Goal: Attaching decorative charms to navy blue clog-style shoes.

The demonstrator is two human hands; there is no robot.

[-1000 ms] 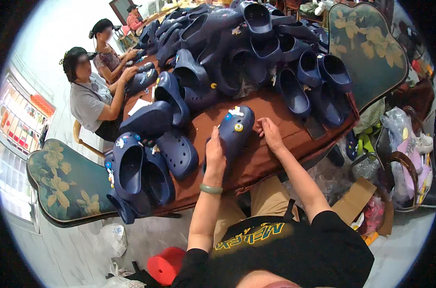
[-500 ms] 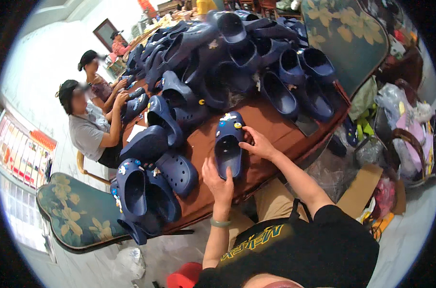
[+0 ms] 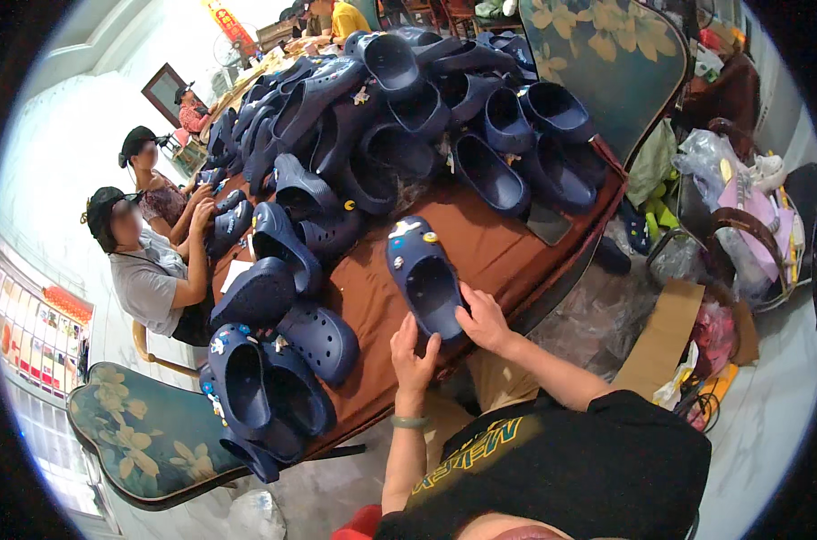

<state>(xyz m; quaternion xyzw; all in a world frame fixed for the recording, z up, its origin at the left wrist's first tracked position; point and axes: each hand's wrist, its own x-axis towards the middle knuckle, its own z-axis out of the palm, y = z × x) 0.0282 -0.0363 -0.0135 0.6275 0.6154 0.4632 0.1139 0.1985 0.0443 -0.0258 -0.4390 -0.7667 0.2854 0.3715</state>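
Navy, one charm-decorated clog (image 3: 426,277) sits at the near side of the brown-covered table (image 3: 372,301), its heel end held by your right hand (image 3: 483,319); your one left hand (image 3: 415,355), thumb and fingers parted, is at its left. Two co-workers (image 3: 147,281) (image 3: 159,193) sit nearby on the left.

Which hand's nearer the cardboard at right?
Right. The right hand is left of the cardboard, at the right edge of the navy clog; the left hand is farther left, by the clog's heel.
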